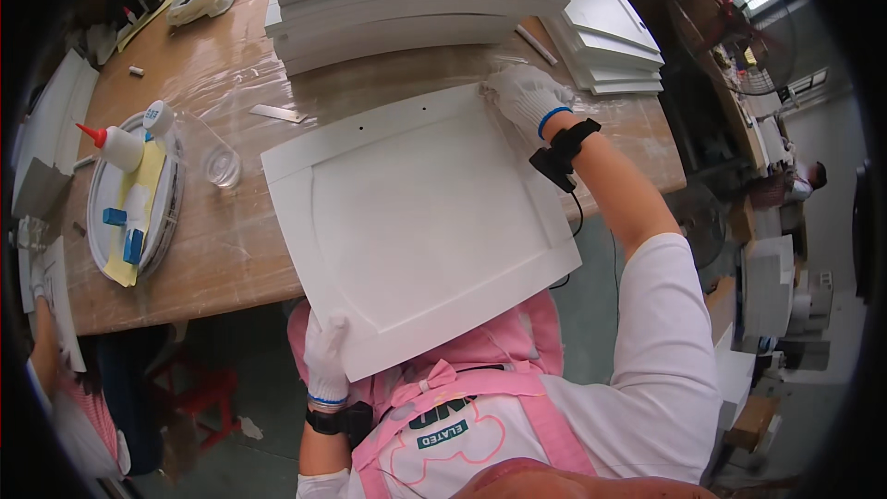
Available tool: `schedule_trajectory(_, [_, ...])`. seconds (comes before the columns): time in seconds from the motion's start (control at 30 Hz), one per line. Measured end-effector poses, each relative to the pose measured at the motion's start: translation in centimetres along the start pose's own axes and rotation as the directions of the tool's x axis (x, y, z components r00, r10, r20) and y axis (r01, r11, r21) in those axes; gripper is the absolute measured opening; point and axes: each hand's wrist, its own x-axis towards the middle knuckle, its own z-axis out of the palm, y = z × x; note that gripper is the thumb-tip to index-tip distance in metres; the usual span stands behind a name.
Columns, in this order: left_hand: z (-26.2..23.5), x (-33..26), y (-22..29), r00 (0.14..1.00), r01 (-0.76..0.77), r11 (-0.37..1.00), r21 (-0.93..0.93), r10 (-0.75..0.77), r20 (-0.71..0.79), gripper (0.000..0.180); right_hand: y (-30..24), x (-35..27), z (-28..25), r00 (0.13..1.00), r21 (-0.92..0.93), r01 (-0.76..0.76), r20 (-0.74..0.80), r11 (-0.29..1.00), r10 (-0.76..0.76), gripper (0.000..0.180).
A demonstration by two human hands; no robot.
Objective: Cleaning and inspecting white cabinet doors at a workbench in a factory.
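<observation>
From the head camera, I look down on a white framed panel [425, 222], like a cabinet door, slanting between my two gloved hands, its far part over the plastic-covered tabletop [231, 268] and its near edge out past the rim, above my pink apron [517, 333]. The fingers of my left hand [326, 360] pinch its left edge by the near corner, a fingertip on the front face; the ones underneath are hidden. My right hand [528, 97], arm stretched out, has its fingers bent together around the far right corner. So the panel lies between both sets of fingers, touching each; holding it at opposite corners probably lets me steady and turn such a broad board. Whether it bears on the tabletop or is slightly lifted, I cannot tell. Beyond it, the tall panel stack [416, 14] is likely set back to leave working space, with a smaller stack [610, 37] to its right. On my left, an oval white tray [95, 222] holds a red-tipped squeeze bottle [123, 150] and blue blocks [134, 246] on yellow paper [120, 270], presumably gathered within reach; a clear cup [222, 167] stands just beside it.
</observation>
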Motion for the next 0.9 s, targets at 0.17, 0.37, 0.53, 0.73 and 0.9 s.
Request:
schedule_trajectory(0.17, [0.4,-0.2,0.0,1.000,-0.006,1.000,-0.006,0.006,-0.028,0.046,-3.1,0.0,0.4,0.998,0.006,0.004,0.067,1.000,-0.004,0.029])
schedule_trajectory(0.37, [0.2,0.0,0.2,1.000,0.015,0.998,-0.056,-0.014,0.021,0.045,-2.0,1.4,-0.7,0.995,0.000,-0.051,0.083,0.999,0.050,0.031])
schedule_trajectory(0.53, [-0.4,0.1,0.0,0.999,0.022,0.999,-0.023,-0.021,0.027,0.044,-8.3,2.0,-0.4,0.997,0.059,0.031,0.068,0.998,-0.035,0.031])
schedule_trajectory(0.73, [-0.7,0.0,-0.7,1.000,-0.022,0.997,0.078,0.021,0.006,0.041,-7.7,2.4,-1.2,0.996,-0.089,0.000,0.092,0.996,0.008,0.027])
schedule_trajectory(0.9, [-0.8,0.1,-0.5,1.000,-0.030,0.987,0.159,0.030,0.004,0.040,-10.2,1.4,-2.3,0.989,-0.144,-0.001,0.145,0.990,0.022,0.031])
